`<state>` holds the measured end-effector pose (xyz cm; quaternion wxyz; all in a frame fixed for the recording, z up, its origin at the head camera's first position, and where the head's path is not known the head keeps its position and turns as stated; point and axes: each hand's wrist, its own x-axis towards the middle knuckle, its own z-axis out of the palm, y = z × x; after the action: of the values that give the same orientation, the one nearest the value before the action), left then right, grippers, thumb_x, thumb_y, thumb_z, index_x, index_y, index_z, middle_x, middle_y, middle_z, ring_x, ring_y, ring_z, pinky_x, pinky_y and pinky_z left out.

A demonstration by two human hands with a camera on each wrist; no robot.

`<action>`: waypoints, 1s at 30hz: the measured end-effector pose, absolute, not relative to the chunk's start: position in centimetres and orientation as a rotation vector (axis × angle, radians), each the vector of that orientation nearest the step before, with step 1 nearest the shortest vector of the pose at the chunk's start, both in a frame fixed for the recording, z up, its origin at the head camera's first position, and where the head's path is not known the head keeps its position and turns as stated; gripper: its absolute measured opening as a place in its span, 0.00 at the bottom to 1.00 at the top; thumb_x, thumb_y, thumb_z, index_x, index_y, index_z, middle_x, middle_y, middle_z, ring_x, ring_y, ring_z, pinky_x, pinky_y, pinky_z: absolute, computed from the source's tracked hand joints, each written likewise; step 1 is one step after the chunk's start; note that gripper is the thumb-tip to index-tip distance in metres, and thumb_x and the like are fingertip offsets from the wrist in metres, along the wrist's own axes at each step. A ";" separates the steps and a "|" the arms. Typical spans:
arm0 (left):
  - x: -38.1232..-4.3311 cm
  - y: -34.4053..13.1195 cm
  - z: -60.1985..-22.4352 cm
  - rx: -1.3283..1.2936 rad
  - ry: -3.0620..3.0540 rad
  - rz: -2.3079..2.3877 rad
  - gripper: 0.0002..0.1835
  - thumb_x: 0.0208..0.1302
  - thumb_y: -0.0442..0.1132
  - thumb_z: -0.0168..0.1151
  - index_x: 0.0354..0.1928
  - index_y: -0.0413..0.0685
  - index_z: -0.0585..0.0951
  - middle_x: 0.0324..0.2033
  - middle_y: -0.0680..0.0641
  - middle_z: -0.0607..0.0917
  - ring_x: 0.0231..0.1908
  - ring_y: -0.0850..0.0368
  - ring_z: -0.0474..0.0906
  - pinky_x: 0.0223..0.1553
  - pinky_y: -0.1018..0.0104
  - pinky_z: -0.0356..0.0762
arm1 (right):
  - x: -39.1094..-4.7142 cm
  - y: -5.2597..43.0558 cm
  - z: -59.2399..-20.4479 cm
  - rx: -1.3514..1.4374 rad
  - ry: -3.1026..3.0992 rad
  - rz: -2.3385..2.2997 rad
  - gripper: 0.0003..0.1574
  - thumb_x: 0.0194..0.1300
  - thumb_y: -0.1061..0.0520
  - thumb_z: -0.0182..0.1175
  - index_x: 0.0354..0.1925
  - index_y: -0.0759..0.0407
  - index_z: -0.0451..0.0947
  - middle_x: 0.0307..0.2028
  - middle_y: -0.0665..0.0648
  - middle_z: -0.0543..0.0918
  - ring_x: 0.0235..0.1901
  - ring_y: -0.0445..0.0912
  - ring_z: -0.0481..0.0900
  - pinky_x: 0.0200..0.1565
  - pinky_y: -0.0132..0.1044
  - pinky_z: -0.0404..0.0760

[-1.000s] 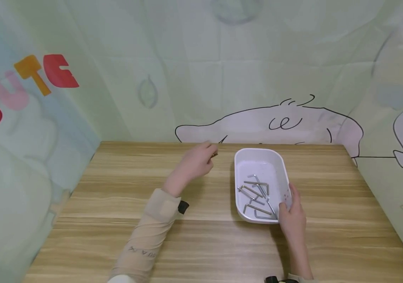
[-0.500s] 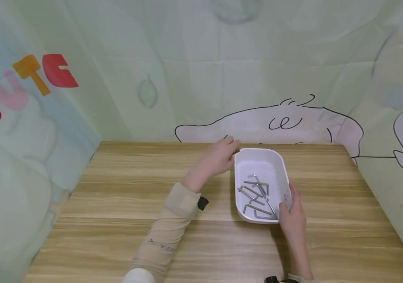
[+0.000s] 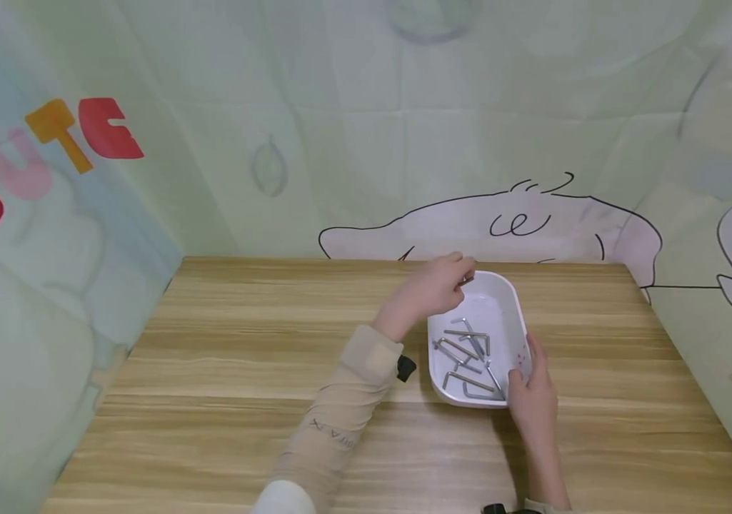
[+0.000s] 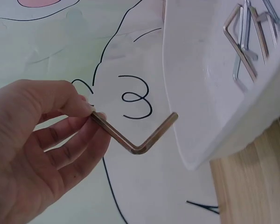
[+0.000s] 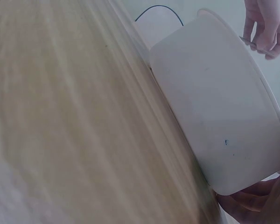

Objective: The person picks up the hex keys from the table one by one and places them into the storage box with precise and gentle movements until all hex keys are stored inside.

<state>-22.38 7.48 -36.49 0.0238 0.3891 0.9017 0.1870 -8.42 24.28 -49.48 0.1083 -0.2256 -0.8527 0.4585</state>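
Between thumb and fingertips my left hand (image 3: pixel 433 287) pinches a bronze-coloured hex key (image 4: pixel 137 148), its short bent arm pointing toward the tray in the left wrist view. In the head view that hand is over the far left corner of a white tray (image 3: pixel 500 300). Several L-shaped hex keys (image 3: pixel 467 333), some silver and some bronze, lie loosely across one another in the tray's near half. My right hand (image 3: pixel 535 392) grips the near right corner of the tray, thumb over the rim and fingers along the outer wall.
The tray is on a wood-grain table (image 3: pixel 263 321). A printed cloth backdrop (image 3: pixel 340 128) rises behind the table's far edge and along both sides. A black wrist strap piece (image 3: pixel 406 368) sits at the left cuff.
My left hand has moved right with the hex key, from beside the tray to over its far left corner. My right hand and the tray have stayed in place.
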 end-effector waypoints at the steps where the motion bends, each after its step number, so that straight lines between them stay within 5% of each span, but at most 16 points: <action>1: -22.5 7.8 -36.7 1.189 2.783 0.602 0.12 0.58 0.29 0.55 0.45 0.46 0.75 0.36 0.50 0.76 0.36 0.59 0.72 0.38 0.72 0.73 | -8.4 24.3 -49.5 -0.662 -2.509 1.349 0.42 0.62 0.62 0.46 0.73 0.46 0.53 0.66 0.74 0.65 0.63 0.70 0.65 0.61 0.66 0.63; 19: -24.7 11.3 -40.0 0.983 2.745 0.712 0.06 0.55 0.30 0.58 0.34 0.45 0.74 0.26 0.54 0.72 0.29 0.62 0.67 0.29 0.76 0.63 | -8.4 24.4 -49.6 -0.656 -2.511 1.341 0.41 0.63 0.61 0.46 0.73 0.45 0.52 0.64 0.75 0.67 0.59 0.69 0.68 0.57 0.65 0.65; 25: -25.1 11.6 -41.2 0.884 2.782 0.630 0.12 0.52 0.28 0.57 0.25 0.51 0.65 0.22 0.55 0.68 0.25 0.61 0.64 0.23 0.74 0.57 | -8.4 24.4 -49.6 -0.669 -2.510 1.358 0.41 0.63 0.61 0.46 0.73 0.43 0.52 0.64 0.75 0.66 0.60 0.70 0.68 0.58 0.66 0.65; 30: -25.4 11.5 -42.1 0.875 2.810 0.504 0.08 0.52 0.29 0.56 0.27 0.49 0.70 0.27 0.52 0.79 0.27 0.59 0.69 0.27 0.71 0.65 | -8.4 24.4 -49.6 -0.660 -2.514 1.354 0.42 0.64 0.61 0.47 0.74 0.44 0.51 0.64 0.76 0.66 0.59 0.70 0.68 0.58 0.66 0.65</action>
<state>-25.36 11.45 -42.13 0.0776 0.2923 0.9382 0.1684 -8.42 24.44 -49.56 0.1054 -0.2238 -0.8530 0.4596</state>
